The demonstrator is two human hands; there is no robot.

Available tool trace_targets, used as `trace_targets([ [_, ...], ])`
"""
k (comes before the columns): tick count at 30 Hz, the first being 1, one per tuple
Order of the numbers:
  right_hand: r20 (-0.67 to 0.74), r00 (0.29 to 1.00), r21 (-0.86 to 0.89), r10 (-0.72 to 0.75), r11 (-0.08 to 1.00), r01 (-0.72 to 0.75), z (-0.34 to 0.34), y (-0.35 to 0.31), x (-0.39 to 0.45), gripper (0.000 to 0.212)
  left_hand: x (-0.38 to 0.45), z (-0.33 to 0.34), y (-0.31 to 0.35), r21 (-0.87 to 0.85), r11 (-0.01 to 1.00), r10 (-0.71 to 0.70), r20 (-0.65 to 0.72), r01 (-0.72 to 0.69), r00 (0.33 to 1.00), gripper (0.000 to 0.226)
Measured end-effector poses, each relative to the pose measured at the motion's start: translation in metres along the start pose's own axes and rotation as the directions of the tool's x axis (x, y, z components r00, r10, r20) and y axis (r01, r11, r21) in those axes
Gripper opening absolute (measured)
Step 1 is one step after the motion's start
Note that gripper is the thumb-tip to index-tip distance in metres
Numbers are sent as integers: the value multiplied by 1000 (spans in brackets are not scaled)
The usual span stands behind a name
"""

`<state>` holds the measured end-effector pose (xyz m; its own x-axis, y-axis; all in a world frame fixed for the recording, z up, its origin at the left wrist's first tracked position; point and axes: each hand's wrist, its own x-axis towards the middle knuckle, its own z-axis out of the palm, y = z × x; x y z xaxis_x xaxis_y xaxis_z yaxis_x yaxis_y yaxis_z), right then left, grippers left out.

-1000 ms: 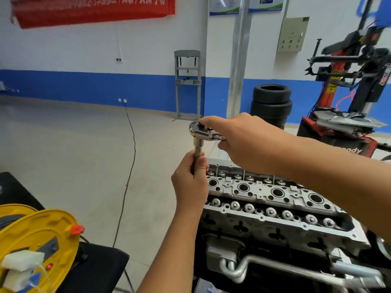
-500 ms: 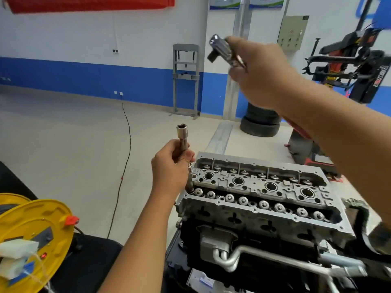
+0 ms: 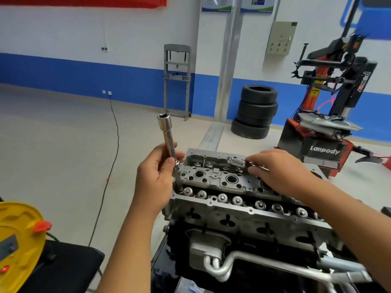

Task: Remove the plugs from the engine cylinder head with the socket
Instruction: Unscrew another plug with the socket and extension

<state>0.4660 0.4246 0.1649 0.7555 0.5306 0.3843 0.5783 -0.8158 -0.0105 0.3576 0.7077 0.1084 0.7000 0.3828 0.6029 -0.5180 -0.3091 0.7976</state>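
**Two hands, tool apart: socket in the left, ratchet going down on the right**

Two bare hands work over an engine seen from above, from a head-worn camera. At the far left edge sits a yellow cable reel (image 3: 19,240) on a dark surface, with a black cord (image 3: 115,132) trailing across the workshop floor to the wall.

Next comes the left hand (image 3: 154,178). Its fingers are curled round the shaft of a long chrome socket (image 3: 169,144), which stands nearly upright, tilted a little. The square drive end points up and is bare, with nothing attached. The lower end reaches down to the near-left corner of the head (image 3: 232,206), beside the first of a row of round valve springs. Whether a plug sits inside the socket cannot be told.

The head itself fills the middle: a grey metal casting with round plug wells (image 3: 198,174) along its centre. What is in them is too dark to see.

Further right, the right hand (image 3: 279,172) holds a ratchet (image 3: 234,161) low against the far side of the head, fingers pinching its handle. The ratchet looks to be resting on or just above the casting.

Behind, at right, are stacked tyres (image 3: 256,111) and a red tyre machine (image 3: 330,123).

The step in hand appears to be a pause between plugs, with ratchet and socket separated. The next move likely calls for emptying or checking the socket, seating it squarely in the next well, then refitting the ratchet.
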Motion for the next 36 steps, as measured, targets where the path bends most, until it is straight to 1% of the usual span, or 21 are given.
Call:
trace_targets([
  [2, 28, 1000, 73, -2, 997, 0, 1, -1, -1, 27, 0, 2, -3, -22, 1000, 6, -23, -6, 1000, 48],
  [3, 54, 998, 84, 9, 996, -13, 2, -3, 0, 28, 2, 3, -3, -28, 1000, 12, -36, -13, 999, 51],
  [4, 43, 999, 80, 13, 997, -17, 2, -7, 3, 28, 6, 5, -4, -30, 999, 19, -44, -21, 999, 50],
  [5, -20, 1000, 86, 12, 996, -10, 1, -12, 7, 28, 10, 7, -6, -32, 999, 25, -44, -26, 999, 46],
  [6, -130, 991, 147, 18, 989, 1, -1, -20, 12, 24, 14, 9, -6, -40, 999, 30, -40, -32, 999, 41],
  [7, -237, 971, 279, 41, 960, 27, -3, -32, 18, 19, 17, 10, -7, -57, 998, 35, -33, -37, 999, 37],
  [8, -291, 955, 450, 62, 889, 79, -6, -47, 27, 15, 18, 10, -10, -75, 996, 38, -32, -40, 999, 34],
  [9, -288, 956, 611, 51, 779, 142, -9, -65, 39, 15, 19, 10, -13, -99, 994, 37, -33, -40, 999, 32],
  [10, -257, 966, 735, 13, 652, 186, -11, -85, 51, 17, 19, 9, -17, -133, 990, 38, -31, -42, 999, 29],
  [11, -244, 969, 801, -36, 557, 222, -11, -102, 63, 18, 18, 9, -19, -176, 983, 42, -25, -46, 999, 25],
  [13, -253, 960, 859, -122, 428, 281, -9, -129, 83, 18, 18, 7, -21, -246, 967, 56, -31, -62, 998, 27],
  [15, -231, 956, 914, -181, 297, 277, -1, -141, 96, 14, 20, 3, -25, -277, 958, 61, -60, -75, 996, 30],
  [17, -183, 954, 964, -238, 146, 221, 12, -141, 100, 8, 23, 0, -30, -287, 954, 71, -59, -85, 996, 29],
  [19, -141, 957, 990, -253, -7, 144, 27, -139, 102, 8, 24, 3, -34, -289, 952, 91, -41, -99, 995, 30],
  [21, -123, 962, 989, -243, -106, 100, 39, -139, 103, 10, 25, 6, -35, -324, 942, 77, -28, -82, 997, 28],
  [24, -64, 956, 992, -287, -123, 30, 44, -141, 103, 16, 25, 6, -36, -334, 942, -12, 64, 32, 998, 19],
  [26, -31, 945, 990, -325, -137, -14, 43, -142, 100, 19, 21, 4, -39, -355, 927, -76, 134, 120, 988, 26],
  [28, -23, 940, 988, -340, -148, -29, 42, -143, 98, 22, 16, 2, -39, -416, 892, -114, 165, 174, 980, 31],
  [30, -26, 935, 988, -354, -150, -29, 41, -143, 96, 25, 14, 3, -36, -422, 891, -117, 135, 164, 984, 30],
  [32, -22, 922, 986, -387, -161, -44, 41, -144, 95, 30, 12, 5, -33, -387, 915, -97, 73, 118, 993, 26],
  [36, 44, 874, 956, -483, -233, -177, 43, -149, 93, 42, 8, 12, -30, -265, 964, -36, -157, -7, 987, 29],
])
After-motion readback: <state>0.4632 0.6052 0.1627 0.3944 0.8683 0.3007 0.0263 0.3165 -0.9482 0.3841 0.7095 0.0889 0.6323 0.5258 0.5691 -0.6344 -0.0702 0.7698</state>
